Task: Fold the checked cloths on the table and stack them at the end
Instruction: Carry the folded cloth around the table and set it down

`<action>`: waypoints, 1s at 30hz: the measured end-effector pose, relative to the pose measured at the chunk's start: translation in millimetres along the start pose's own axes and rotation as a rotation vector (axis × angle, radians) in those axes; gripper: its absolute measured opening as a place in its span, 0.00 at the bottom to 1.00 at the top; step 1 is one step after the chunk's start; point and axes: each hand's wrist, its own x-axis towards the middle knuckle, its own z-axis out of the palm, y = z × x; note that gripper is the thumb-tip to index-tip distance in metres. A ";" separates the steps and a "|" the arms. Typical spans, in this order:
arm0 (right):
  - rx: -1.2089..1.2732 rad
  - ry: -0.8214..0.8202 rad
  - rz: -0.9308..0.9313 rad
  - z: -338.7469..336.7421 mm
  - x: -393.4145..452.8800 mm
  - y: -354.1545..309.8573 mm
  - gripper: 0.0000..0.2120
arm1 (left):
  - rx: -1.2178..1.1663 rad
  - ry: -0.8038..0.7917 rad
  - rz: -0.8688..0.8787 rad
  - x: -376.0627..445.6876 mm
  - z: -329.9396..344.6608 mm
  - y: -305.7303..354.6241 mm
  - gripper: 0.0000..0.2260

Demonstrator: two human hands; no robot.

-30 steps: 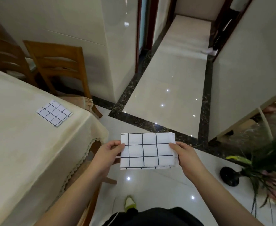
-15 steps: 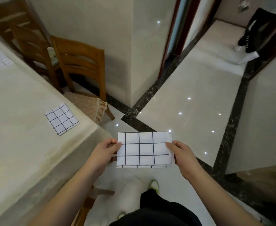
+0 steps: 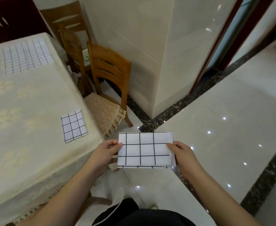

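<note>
I see the white black-checked folded cloth (image 3: 145,150) pinched at both short edges, left hand (image 3: 107,151) and right hand (image 3: 182,154), hanging over the floor, off the counter (image 3: 28,103). Risk: layers beside right fingers (image 3: 170,145) look fanned; a loose pinch could let the fold slip open.

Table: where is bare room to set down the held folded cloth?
Bare tablecloth lies left of the small folded cloth and between it and the unfolded cloth farther back. The near right corner is tight.
</note>
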 end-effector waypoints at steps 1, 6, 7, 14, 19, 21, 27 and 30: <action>-0.018 -0.009 0.001 2.4 8.3 -6.4 0.07 | -0.012 0.019 -0.005 5.6 -1.1 2.6 0.04; -0.104 -0.067 0.013 25.9 58.9 -38.1 0.05 | -0.089 0.076 -0.040 43.0 -13.6 18.0 0.08; -0.113 -0.077 0.009 33.5 69.2 -45.2 0.05 | -0.098 0.087 -0.038 52.8 -17.5 21.5 0.08; -0.206 -0.176 -0.011 94.6 132.5 -103.6 0.06 | -0.176 0.202 -0.047 115.3 -54.8 50.1 0.06; -0.221 -0.205 -0.012 128.0 172.4 -139.7 0.05 | -0.170 0.255 -0.036 148.9 -68.3 69.7 0.06; -0.227 -0.212 -0.012 136.9 189.6 -151.0 0.05 | -0.197 0.282 -0.031 160.9 -70.4 78.7 0.07; -0.312 -0.294 -0.006 163.7 254.8 -184.1 0.04 | -0.266 0.387 -0.022 198.3 -71.5 101.4 0.05; -0.365 -0.387 0.013 179.2 294.9 -198.6 0.06 | -0.258 0.456 -0.014 213.1 -75.3 110.3 0.05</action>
